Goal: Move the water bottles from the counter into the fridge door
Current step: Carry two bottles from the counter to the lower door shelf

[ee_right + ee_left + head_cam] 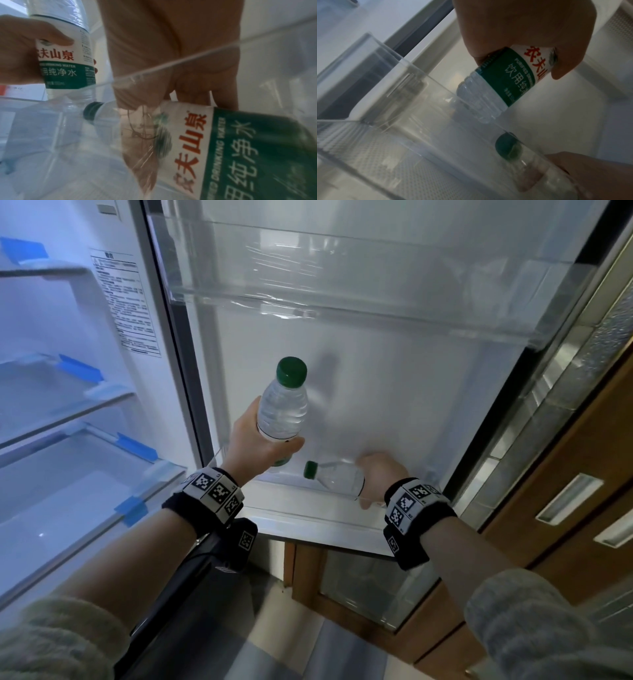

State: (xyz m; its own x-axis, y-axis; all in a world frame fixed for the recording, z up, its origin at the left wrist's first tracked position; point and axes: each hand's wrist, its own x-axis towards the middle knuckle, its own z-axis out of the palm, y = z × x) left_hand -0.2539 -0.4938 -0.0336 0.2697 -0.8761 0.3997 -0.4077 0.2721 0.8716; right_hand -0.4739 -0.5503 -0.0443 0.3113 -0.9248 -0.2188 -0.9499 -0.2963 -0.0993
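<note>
Partly, the scene is hiding itself: the clear wall of the lower door bin is blurring whatever sits behind it, and the right hand is covering the base of the second bottle, so its fingers are hard to make out from the head view. That bottle is lying nearly sideways inside the bin, green cap pointing left, with the right hand wrapping its labelled body. The upper door shelf is showing only glare and reflections; its contents cannot be made out. Just above the bin's left end, the left hand is gripping the first bottle around its label, holding it roughly upright, its lower end just crossing the bin's rim in the left wrist view.
</note>
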